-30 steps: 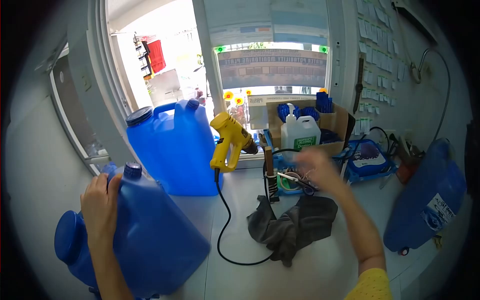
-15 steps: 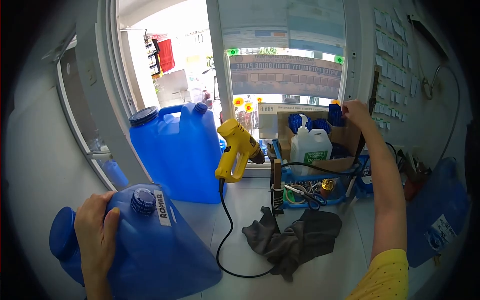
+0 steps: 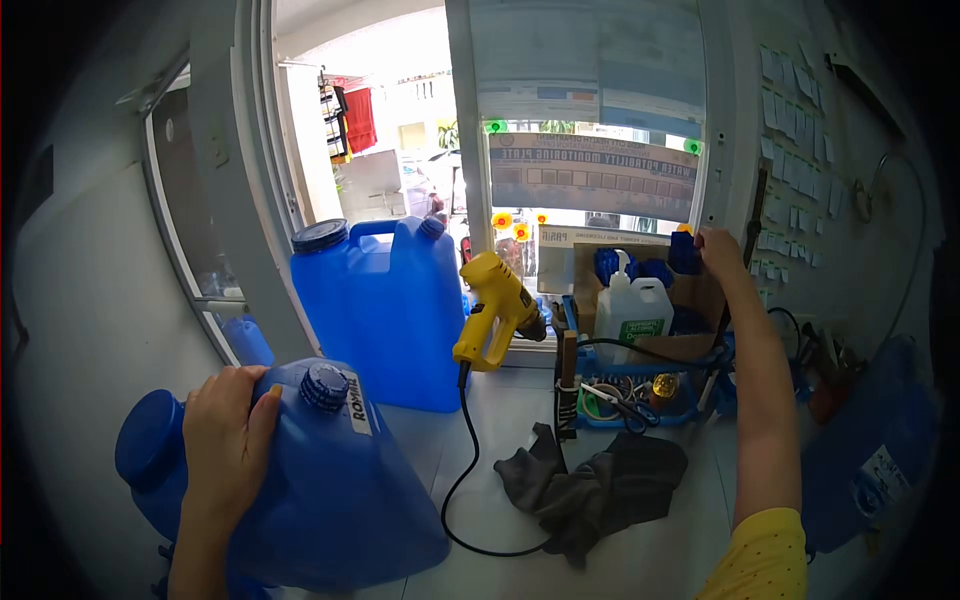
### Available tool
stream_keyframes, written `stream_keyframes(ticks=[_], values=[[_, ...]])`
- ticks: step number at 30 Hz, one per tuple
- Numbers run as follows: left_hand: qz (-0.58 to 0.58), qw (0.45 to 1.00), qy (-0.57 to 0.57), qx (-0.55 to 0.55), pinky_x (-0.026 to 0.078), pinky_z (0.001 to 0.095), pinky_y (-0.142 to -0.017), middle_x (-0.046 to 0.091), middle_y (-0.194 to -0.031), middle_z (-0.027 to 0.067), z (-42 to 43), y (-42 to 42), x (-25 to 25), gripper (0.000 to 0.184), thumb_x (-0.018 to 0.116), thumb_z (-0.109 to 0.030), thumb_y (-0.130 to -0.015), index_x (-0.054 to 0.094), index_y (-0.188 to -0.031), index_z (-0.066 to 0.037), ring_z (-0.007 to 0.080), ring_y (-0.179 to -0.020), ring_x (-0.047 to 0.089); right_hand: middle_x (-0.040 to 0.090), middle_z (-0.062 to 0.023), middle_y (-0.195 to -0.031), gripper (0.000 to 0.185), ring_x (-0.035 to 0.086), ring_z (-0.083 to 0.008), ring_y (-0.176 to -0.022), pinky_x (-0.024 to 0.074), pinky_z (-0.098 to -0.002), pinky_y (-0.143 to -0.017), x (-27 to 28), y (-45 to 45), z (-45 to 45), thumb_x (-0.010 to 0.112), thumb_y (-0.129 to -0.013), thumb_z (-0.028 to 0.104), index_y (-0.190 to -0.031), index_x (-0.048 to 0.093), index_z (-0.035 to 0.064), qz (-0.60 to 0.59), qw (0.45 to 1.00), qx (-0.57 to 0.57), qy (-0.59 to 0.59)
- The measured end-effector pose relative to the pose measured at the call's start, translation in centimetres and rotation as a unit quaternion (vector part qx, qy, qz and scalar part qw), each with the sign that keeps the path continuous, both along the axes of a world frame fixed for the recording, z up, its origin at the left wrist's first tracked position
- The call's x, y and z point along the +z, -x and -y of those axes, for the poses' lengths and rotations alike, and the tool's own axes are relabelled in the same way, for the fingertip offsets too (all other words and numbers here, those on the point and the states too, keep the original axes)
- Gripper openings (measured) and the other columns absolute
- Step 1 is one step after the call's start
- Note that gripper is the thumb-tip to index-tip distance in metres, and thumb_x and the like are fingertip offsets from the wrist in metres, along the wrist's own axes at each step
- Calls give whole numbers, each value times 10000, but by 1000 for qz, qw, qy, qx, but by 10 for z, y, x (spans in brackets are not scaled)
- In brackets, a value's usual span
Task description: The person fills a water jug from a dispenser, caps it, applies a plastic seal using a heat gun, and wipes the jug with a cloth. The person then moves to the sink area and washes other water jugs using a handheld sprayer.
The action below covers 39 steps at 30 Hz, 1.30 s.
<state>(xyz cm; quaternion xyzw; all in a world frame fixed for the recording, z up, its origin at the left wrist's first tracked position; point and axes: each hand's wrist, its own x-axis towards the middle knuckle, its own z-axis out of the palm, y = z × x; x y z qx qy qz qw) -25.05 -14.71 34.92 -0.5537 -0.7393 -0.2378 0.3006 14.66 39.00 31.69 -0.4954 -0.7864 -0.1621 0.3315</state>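
Note:
At lower left my left hand [image 3: 228, 425] is wrapped round the handle of a blue water jug [image 3: 345, 490], which leans over. The jug has a ribbed blue cap, a large round lid and a label reading "ROMAR". My right hand [image 3: 722, 255] reaches to the top right of a cardboard box [image 3: 690, 290], its fingers bent against a dark blue piece [image 3: 685, 253]. What they pinch, if anything, is too small to make out. More blue bundles [image 3: 655, 270] fill the box beside a white alcohol bottle [image 3: 633, 315] with a pump.
A second blue jug [image 3: 385, 320] stands upright by the window. A yellow heat gun [image 3: 495, 310] is in front of it, its black cord crossing the counter. A dark cloth [image 3: 600, 490] lies near a blue basket [image 3: 680, 412] with scissors. Another blue jug [image 3: 870, 450] is at right.
The view has shifted, so most things sit slightly further right and lower. The held jug appears a little more upright. My right hand stays at the box, beside the dark blue piece.

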Motion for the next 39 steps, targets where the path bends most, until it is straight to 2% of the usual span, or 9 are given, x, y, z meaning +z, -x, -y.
stream_keyframes(ticks=[3, 6, 15, 23, 25, 29, 33, 35, 39], values=[[59, 996, 67, 11, 382, 417, -818, 584, -891, 139, 8, -3, 10, 449, 389, -415, -976, 575, -1091, -23, 290, -869, 575, 637, -161, -800, 59, 621, -339, -759, 485, -407, -666, 9, -1, 20, 609, -762, 76, -795, 619, 28, -30, 992, -29, -122], [160, 984, 81, 5, 391, 441, -928, 581, -1076, 179, 7, -9, 26, 536, 420, -471, -949, 505, -1245, -32, 309, -1055, 572, 617, -151, -765, 116, 609, -294, -714, 482, -386, -662, 41, 0, 16, 632, -754, 109, -808, 598, 12, -130, 991, -2, -42], [138, 964, 76, -216, 414, 422, -991, 467, -1334, 238, -32, -18, 66, 800, 646, -556, -793, 420, -1360, -39, 360, -1240, 468, 641, -83, -800, 224, 635, -133, -727, 537, -272, -694, 136, 171, 336, 679, -809, 99, -993, 555, 68, 0, 896, 430, 115], [357, 843, 55, -399, 470, 319, -855, 670, -920, 86, 16, 17, 91, 413, 653, -387, -856, 666, -1029, -12, 159, -901, 623, 638, -136, -964, 434, 660, -196, -866, 542, -335, -819, 140, 241, 435, 709, -817, 240, -1161, 511, 64, -133, 782, 600, 107], [372, 834, 31, -407, 471, 306, -837, 675, -890, 63, 39, 35, 94, 349, 642, -356, -872, 664, -1025, -43, 143, -868, 626, 640, -147, -988, 494, 655, -222, -921, 536, -344, -839, 129, 251, 444, 702, -824, 294, -1200, 501, 43, -174, 728, 615, 246], [423, 833, 19, -355, 496, 287, -760, 670, -901, 47, 89, 60, 96, 285, 635, -302, -883, 651, -1043, -66, 132, -830, 625, 664, -52, -906, 187, 649, -136, -835, 536, -268, -769, 116, 276, 477, 682, -839, 129, -994, 612, 49, -127, 716, 577, 373], [461, 824, 30, -327, 503, 282, -734, 661, -861, 43, 138, 84, 83, 437, 661, -314, -857, 575, -1193, -48, 132, -821, 624, 666, -52, -872, 120, 654, -144, -798, 533, -260, -743, 103, 305, 505, 655, -849, 113, -950, 630, 54, -136, 710, 601, 342], [478, 837, 90, -250, 548, 255, -686, 642, -842, 68, 168, 100, 81, 534, 651, -202, -869, 440, -1343, -77, 153, -752, 653, 670, -68, -856, 124, 658, -153, -771, 533, -269, -724, 95, 322, 512, 637, -840, 89, -956, 625, 48, -64, 814, 546, 188], [533, 813, 92, -215, 551, 244, -621, 624, -783, 91, 198, 128, 56, 635, 644, -209, -845, 348, -1367, -1, 161, -699, 658, 665, -112, -869, 124, 647, -183, -759, 533, -290, -704, 76, 353, 519, 592, -822, 59, -943, 599, 31, -8, 834, 532, 144]])
